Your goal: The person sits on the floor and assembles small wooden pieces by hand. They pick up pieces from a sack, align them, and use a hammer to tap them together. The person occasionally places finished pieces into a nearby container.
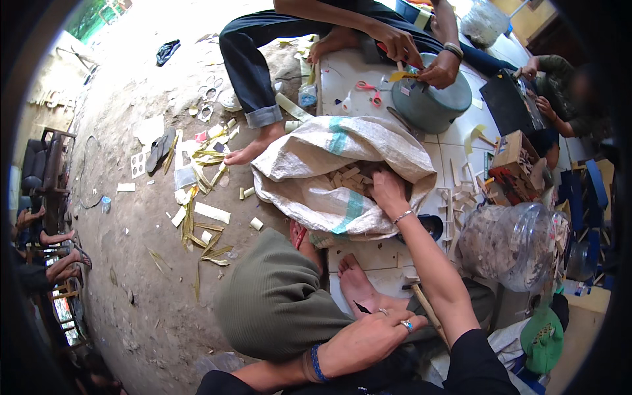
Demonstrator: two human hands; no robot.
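Observation:
My right hand reaches into the mouth of a white woven sack with green stripes. Small pale wooden blocks lie inside, by its fingers; the fingertips are hidden among them. Low over my lap, my left hand wears rings, with its fingers curled and close together. A small dark pointed piece shows next to it; whether the hand holds that I cannot tell. Beside my bare foot, a hammer with a wooden handle leans near my right forearm.
Across from me, another person's hands work over an upturned grey-green pot. Red-handled scissors lie on the tiles. To the right stand a large clear plastic bottle and a cardboard box of wood pieces. Scraps litter the dirt floor.

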